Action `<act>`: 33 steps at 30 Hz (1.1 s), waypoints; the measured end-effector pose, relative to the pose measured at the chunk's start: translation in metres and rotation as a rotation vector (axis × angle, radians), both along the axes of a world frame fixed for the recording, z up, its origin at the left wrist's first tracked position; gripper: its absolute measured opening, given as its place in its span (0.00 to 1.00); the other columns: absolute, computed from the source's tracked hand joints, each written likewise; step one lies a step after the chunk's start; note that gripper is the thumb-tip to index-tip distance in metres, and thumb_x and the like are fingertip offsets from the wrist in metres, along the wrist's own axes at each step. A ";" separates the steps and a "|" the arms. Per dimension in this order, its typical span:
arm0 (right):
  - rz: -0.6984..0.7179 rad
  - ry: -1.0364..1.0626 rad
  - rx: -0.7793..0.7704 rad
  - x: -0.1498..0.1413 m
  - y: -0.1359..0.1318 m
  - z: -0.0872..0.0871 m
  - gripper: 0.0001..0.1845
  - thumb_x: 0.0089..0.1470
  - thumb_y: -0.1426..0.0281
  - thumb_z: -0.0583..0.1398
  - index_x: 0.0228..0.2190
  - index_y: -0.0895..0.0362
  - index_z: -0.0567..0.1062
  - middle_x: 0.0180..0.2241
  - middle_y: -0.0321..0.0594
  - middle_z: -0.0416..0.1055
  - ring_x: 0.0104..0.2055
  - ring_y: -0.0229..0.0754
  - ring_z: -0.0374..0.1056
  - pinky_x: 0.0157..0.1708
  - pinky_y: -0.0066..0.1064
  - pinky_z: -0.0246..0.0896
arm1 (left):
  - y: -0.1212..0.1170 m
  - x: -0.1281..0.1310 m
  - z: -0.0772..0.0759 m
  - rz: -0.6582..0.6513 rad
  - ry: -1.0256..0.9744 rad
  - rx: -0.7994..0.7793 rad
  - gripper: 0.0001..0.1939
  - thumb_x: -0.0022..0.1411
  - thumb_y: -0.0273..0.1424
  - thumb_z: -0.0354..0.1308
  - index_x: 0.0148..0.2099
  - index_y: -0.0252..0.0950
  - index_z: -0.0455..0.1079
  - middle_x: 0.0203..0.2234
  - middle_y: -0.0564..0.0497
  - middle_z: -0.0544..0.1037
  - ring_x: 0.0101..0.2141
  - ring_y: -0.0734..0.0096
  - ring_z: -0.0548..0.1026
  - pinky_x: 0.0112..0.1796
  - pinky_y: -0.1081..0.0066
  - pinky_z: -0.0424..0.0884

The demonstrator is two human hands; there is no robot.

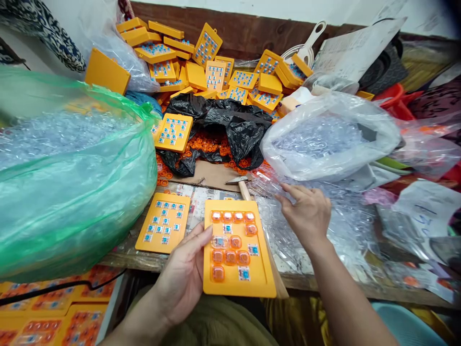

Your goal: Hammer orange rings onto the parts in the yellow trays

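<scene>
My left hand (187,274) holds the left edge of a yellow plastic panel (259,278) at the table's front edge, fingers stretched along its side. Several orange key caps (230,240) sit in the panel's sockets; a few blue sockets stay bare. My right hand (308,211) reaches into a heap of small clear plastic caps (345,226) to the panel's right, fingers curled down onto them; what they pinch is hidden. A second yellow panel (163,223) with bare blue sockets lies flat left of the first.
A large green bag (72,182) of clear pieces fills the left. A black bag (223,129) of orange caps lies behind, with a pile of yellow panels (209,67) beyond. A clear bag (327,134) sits right. A hammer (239,185) rests behind the panel. Finished panels (54,317) lie lower left.
</scene>
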State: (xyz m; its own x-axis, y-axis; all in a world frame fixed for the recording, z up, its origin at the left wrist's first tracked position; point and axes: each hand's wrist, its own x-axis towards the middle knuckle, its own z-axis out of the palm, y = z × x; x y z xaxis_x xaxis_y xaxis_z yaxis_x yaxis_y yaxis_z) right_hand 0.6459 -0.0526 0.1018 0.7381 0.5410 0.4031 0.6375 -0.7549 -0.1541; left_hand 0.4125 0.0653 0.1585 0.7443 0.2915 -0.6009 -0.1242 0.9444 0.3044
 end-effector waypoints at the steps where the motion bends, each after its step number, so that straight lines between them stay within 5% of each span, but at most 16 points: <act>1: 0.001 0.002 -0.002 0.001 0.000 -0.001 0.16 0.54 0.67 0.59 0.42 0.57 0.80 0.39 0.48 0.78 0.39 0.55 0.66 0.37 0.44 0.57 | -0.001 0.000 0.001 0.002 0.001 0.008 0.20 0.64 0.25 0.55 0.58 0.35 0.65 0.43 0.47 0.81 0.43 0.66 0.79 0.54 0.64 0.70; 10: 0.043 -0.002 0.076 0.009 0.002 -0.008 0.16 0.53 0.65 0.57 0.38 0.56 0.81 0.33 0.49 0.73 0.36 0.55 0.65 0.33 0.44 0.58 | -0.002 -0.001 -0.014 0.046 0.051 0.062 0.19 0.61 0.26 0.59 0.55 0.36 0.69 0.46 0.48 0.80 0.47 0.66 0.77 0.52 0.69 0.71; 15: 0.164 -0.002 0.273 -0.020 0.007 0.013 0.15 0.57 0.65 0.56 0.41 0.57 0.79 0.37 0.49 0.74 0.39 0.52 0.69 0.38 0.45 0.62 | -0.002 0.000 -0.024 0.093 0.132 0.118 0.21 0.59 0.26 0.62 0.55 0.37 0.69 0.48 0.47 0.78 0.48 0.63 0.76 0.52 0.66 0.72; 18: 0.323 0.100 0.413 -0.058 0.010 0.031 0.13 0.57 0.65 0.60 0.44 0.53 0.77 0.35 0.40 0.76 0.33 0.42 0.71 0.35 0.36 0.68 | -0.002 0.004 -0.026 0.080 0.102 0.115 0.20 0.60 0.28 0.61 0.55 0.36 0.69 0.49 0.46 0.78 0.50 0.61 0.75 0.53 0.64 0.70; 23: 0.786 0.290 0.557 -0.104 0.018 0.042 0.10 0.50 0.76 0.66 0.35 0.52 0.79 0.33 0.38 0.80 0.34 0.42 0.74 0.35 0.34 0.70 | -0.004 0.007 -0.026 0.053 -0.012 0.087 0.20 0.64 0.34 0.57 0.57 0.34 0.67 0.51 0.43 0.76 0.53 0.59 0.73 0.56 0.62 0.67; 28: 0.766 0.295 0.577 -0.108 0.021 0.037 0.11 0.51 0.76 0.65 0.35 0.49 0.81 0.32 0.39 0.79 0.32 0.43 0.74 0.30 0.36 0.72 | -0.009 0.008 -0.024 0.027 -0.048 0.202 0.19 0.63 0.34 0.58 0.55 0.37 0.68 0.49 0.44 0.77 0.51 0.59 0.74 0.54 0.62 0.68; 33: 0.834 0.217 0.507 -0.113 0.016 0.034 0.23 0.53 0.83 0.59 0.47 0.49 0.77 0.40 0.43 0.79 0.40 0.45 0.75 0.38 0.40 0.72 | -0.011 0.009 -0.024 0.055 0.002 0.284 0.18 0.61 0.34 0.61 0.53 0.39 0.70 0.46 0.46 0.79 0.49 0.60 0.76 0.53 0.63 0.68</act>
